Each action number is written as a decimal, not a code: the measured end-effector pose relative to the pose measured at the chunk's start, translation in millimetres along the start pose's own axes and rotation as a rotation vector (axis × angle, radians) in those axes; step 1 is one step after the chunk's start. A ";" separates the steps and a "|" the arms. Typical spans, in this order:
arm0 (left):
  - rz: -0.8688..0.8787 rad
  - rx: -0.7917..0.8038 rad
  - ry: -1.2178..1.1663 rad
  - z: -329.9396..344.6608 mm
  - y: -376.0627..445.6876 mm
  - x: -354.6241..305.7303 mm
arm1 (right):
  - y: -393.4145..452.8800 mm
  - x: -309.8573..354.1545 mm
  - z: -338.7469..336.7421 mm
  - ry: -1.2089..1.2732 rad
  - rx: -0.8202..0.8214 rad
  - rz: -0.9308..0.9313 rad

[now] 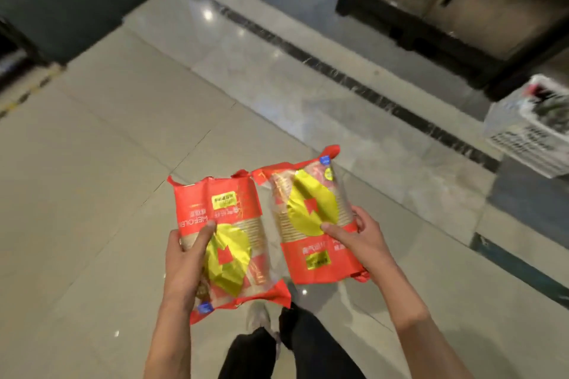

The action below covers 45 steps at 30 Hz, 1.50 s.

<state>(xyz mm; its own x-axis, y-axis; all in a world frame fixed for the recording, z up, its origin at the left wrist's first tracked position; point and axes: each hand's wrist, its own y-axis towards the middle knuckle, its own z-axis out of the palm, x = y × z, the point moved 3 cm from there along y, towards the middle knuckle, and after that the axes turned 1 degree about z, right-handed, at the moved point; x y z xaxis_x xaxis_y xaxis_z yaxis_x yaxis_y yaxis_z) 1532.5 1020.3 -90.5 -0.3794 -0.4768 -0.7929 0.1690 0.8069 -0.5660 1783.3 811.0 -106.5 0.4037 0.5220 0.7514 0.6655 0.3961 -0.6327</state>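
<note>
The left hand and right hand are bare, and both forearms are bare as far as the view shows them. Below are black trousers, loose and lightly creased, which run off the bottom edge. A pale grey shoe with a rounded toe shows beside them, too blurred for detail.

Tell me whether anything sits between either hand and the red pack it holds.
Nothing visible does. The left hand grips the left pack directly, with its thumb across the front. The right hand grips the right pack the same way, with its thumb on the gold patch.
</note>
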 end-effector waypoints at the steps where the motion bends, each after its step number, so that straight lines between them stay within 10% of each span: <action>1: 0.025 0.032 -0.011 8.9 -17.4 -20.6 | -18.6 13.9 -17.8 0.019 -0.026 -0.026; 20: 0.439 0.847 0.212 101.6 -178.7 -195.8 | -301.1 17.5 -99.8 0.607 -0.746 -0.266; 35: 0.342 1.673 0.617 50.4 -441.5 8.2 | -668.2 -218.2 46.9 1.019 -1.667 -0.043; 45: 0.354 2.019 0.834 -80.7 -661.6 194.5 | -880.9 -380.7 133.4 1.105 -1.947 0.019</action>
<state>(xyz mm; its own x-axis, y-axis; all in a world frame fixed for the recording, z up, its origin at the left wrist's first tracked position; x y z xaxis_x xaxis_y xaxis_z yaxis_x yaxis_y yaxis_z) 1273.5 421.8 148.0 -0.2258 0.2216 -0.9486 0.5297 -0.7893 -0.3105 959.7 364.2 139.7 0.0367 -0.2585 0.9653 -0.0088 -0.9660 -0.2583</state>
